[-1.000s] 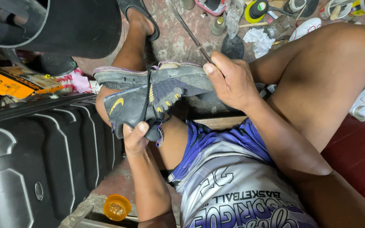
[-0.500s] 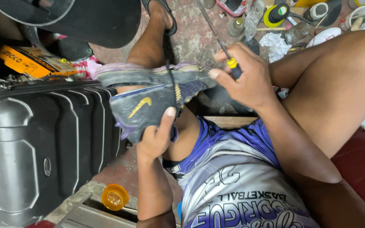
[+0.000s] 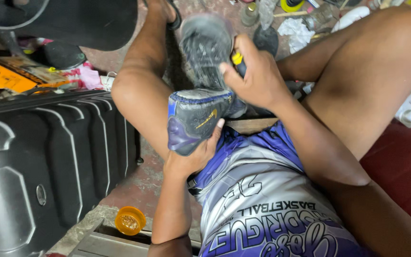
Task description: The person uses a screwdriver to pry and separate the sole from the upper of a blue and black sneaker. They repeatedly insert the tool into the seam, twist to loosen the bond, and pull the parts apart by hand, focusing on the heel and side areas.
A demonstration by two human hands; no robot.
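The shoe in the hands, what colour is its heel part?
The shoe heel is grey with purple-blue trim and a yellow mark, seen in the head view.

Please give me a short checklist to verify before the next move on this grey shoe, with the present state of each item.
1. Left hand supports the grey shoe from below at its end: ok.
2. Right hand grips the yellow-and-black tool handle: ok.
3. Tool tip position against the shoe: cannot tell, it is hidden behind the hand and shoe.
4. Shoe steady: ok, it rests against the knee.
5. Left fingers away from the tool: cannot tell, since the tip is hidden.
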